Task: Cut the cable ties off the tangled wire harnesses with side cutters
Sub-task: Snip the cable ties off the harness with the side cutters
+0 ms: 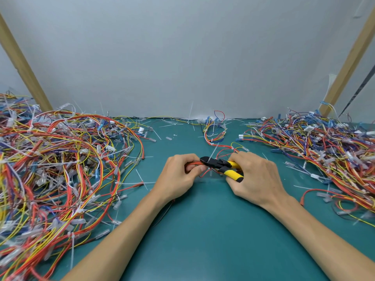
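My left grip [178, 177] pinches a thin bundle of red wires [192, 163] near the middle of the green worktop [203, 230], right in front of me. My right grip [255, 179] is curled round the yellow handles of the side cutters [221, 166]. Their black nose sits at the white cable tie [212, 155] on this bundle. I judge the cut itself is the step in hand. Next I must squeeze only on the tie, because the wires lie very close.
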Demonstrator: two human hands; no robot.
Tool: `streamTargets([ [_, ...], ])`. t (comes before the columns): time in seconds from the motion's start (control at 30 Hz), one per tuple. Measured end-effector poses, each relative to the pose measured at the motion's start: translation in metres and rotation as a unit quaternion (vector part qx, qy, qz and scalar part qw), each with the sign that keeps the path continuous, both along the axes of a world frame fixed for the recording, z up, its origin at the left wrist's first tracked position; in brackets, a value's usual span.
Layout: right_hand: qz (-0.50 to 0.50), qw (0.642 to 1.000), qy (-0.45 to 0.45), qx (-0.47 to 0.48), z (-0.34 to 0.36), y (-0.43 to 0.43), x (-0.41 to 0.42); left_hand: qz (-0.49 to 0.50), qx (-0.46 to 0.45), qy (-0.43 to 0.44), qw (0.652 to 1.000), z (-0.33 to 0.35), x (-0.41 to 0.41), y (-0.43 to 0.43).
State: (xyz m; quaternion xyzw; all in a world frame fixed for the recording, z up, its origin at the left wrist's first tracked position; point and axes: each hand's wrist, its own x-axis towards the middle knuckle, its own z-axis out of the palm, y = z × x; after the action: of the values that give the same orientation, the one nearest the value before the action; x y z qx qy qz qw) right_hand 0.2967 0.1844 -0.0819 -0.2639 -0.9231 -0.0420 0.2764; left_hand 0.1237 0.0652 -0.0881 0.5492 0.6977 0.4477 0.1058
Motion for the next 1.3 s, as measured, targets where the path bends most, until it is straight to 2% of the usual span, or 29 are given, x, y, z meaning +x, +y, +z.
streamTargets([
  [0.73, -0.011, 1.0, 0.007, 0.027, 0.0003, -0.001, -0.0016, -0.005, -0.002, -0.007, 1.0, -0.0001, -0.0008, 0.001],
  [0.93, -0.016, 0.998, 0.016, 0.063, 0.0016, -0.004, -0.0025, 0.002, -0.002, -0.014, 1.0, -0.0004, -0.0023, 0.0011],
  [1.3, -0.023, 0.998, 0.018, 0.049, -0.0004, -0.0016, -0.0034, -0.002, -0.007, -0.007, 1.0, 0.0, -0.0016, 0.0005],
])
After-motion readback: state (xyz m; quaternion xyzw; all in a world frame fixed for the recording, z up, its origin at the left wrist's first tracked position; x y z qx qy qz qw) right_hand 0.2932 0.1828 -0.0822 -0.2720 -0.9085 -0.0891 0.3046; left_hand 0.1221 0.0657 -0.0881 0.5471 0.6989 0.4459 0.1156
